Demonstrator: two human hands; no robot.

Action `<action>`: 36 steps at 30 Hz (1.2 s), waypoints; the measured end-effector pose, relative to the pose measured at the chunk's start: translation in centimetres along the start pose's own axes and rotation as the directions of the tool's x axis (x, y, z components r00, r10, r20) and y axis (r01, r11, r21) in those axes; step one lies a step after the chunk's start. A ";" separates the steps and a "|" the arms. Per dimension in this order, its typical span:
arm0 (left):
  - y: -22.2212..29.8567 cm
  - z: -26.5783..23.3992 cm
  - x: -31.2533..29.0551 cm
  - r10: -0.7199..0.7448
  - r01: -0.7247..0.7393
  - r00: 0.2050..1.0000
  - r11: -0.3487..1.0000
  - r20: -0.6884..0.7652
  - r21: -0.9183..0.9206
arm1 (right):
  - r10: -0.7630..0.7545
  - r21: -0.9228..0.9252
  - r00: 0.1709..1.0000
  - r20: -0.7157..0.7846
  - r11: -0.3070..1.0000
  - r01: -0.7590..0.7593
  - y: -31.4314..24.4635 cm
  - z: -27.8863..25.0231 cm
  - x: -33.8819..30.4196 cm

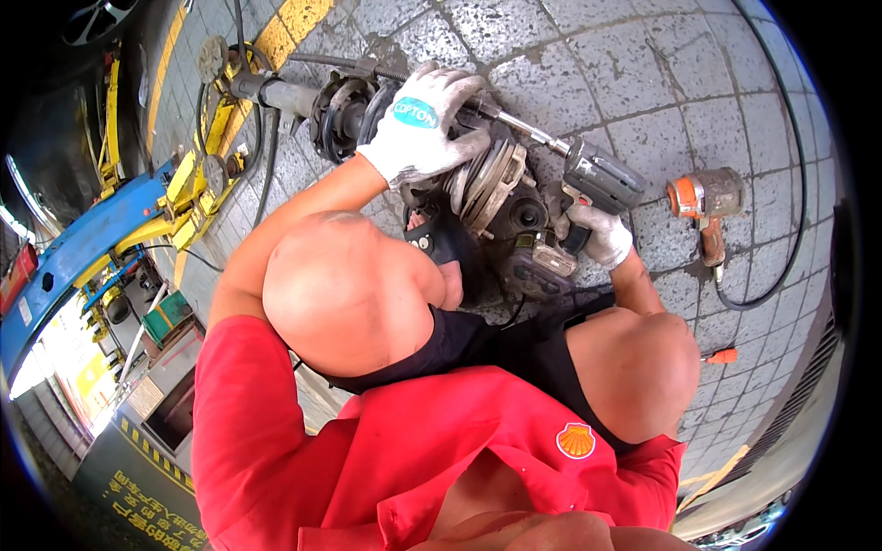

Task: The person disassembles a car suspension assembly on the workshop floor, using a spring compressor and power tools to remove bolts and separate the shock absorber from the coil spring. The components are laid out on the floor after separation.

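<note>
My right hand (pixel 602 237), in a pale work glove, is wrapped round the handle of a cordless impact wrench (pixel 602 174) with a battery (pixel 542 266) at its base. A long chrome extension (pixel 524 126) runs from the wrench toward my left hand. My left hand (pixel 424 124), gloved in white with a blue patch, curls over a dirty metal car strut assembly (pixel 344 119) on the floor. Its fingertips are beside the extension's far end, and its palm hides what is beneath. Close below that hand lies a ribbed, ringed metal part (pixel 487 184).
An air impact wrench (pixel 712 197) with an orange nose lies at the right, joined to a black hose (pixel 781 266). Nearer me is an orange-handled tool (pixel 724 355). Blue and yellow lift arms (pixel 138 225) stand at the left. My bent knees flank the work on grey tiles (pixel 643 73).
</note>
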State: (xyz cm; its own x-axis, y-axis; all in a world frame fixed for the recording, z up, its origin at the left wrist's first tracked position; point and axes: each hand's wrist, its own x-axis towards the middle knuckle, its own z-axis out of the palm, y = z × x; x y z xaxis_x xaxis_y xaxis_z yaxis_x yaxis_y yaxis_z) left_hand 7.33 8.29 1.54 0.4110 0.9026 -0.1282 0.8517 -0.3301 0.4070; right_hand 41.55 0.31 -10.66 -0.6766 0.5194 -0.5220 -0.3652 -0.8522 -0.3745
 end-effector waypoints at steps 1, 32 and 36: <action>-0.4 0.0 -0.4 0.021 -0.021 0.999 1.000 -0.049 -0.006 | 0.004 0.015 1.000 -0.005 1.000 -0.004 0.1 0.1 -0.1; -10.7 -2.4 -8.5 -0.467 0.486 0.838 0.874 -0.281 -0.004 | 0.056 0.063 0.997 -0.050 0.997 -0.053 -0.1 0.3 -0.2; -11.5 -2.4 -8.4 -0.419 0.457 0.856 0.887 -0.302 0.065 | 0.026 0.073 0.997 -0.072 0.997 -0.021 0.5 0.6 -0.1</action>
State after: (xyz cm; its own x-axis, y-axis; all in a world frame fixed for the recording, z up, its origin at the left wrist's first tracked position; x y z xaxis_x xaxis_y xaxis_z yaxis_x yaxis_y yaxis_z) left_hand -6.70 5.19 0.07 -0.1033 0.9946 -0.0069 0.9646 0.1019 0.2434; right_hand 41.02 -0.20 -10.33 -0.6384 0.5001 -0.5852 -0.3969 -0.8652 -0.3064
